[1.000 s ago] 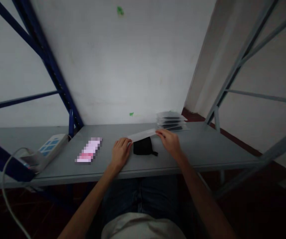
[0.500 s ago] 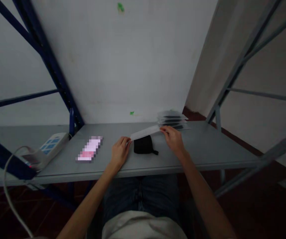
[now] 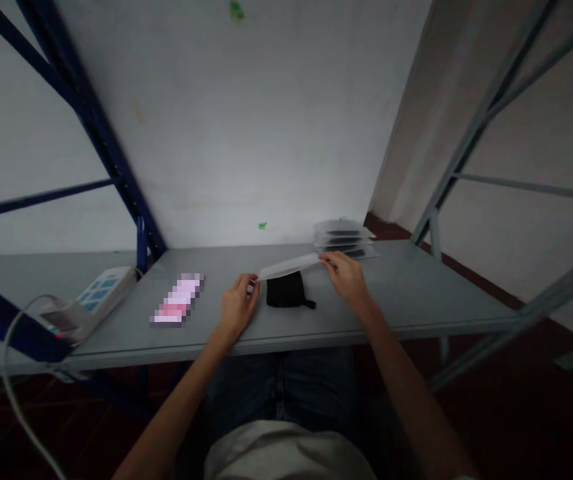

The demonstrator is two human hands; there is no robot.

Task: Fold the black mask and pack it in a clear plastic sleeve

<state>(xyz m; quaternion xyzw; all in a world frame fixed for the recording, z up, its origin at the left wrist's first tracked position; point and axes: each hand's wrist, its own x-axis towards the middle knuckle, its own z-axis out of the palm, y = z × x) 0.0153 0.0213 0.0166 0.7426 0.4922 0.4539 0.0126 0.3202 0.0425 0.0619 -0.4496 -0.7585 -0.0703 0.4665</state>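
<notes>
Between my two hands is stretched a whitish, translucent plastic bag [image 3: 289, 267], tilted up toward the right. My left hand [image 3: 239, 300] pinches its left end with closed fingers. At the right end, my right hand [image 3: 344, 275] pinches the corner between thumb and fingers. Just below the bag lies a small black pouch [image 3: 285, 292] with a short loop at its lower right; the bag hides its top edge. Behind my right hand is a stack of clear bags [image 3: 344, 235] with dark contents.
A phone with a blurred screen [image 3: 179, 300] lies left of my hands on the grey tabletop [image 3: 416, 287]. Farther left is a white power strip [image 3: 104, 293] with a cable [image 3: 14, 373]. Blue metal posts [image 3: 101, 140] and grey posts [image 3: 466, 147] flank the table; a white wall [image 3: 266, 120] stands behind.
The bag now bows a little along its length. My hands keep their hold at both ends and have barely moved; the whole view has shifted slightly.
</notes>
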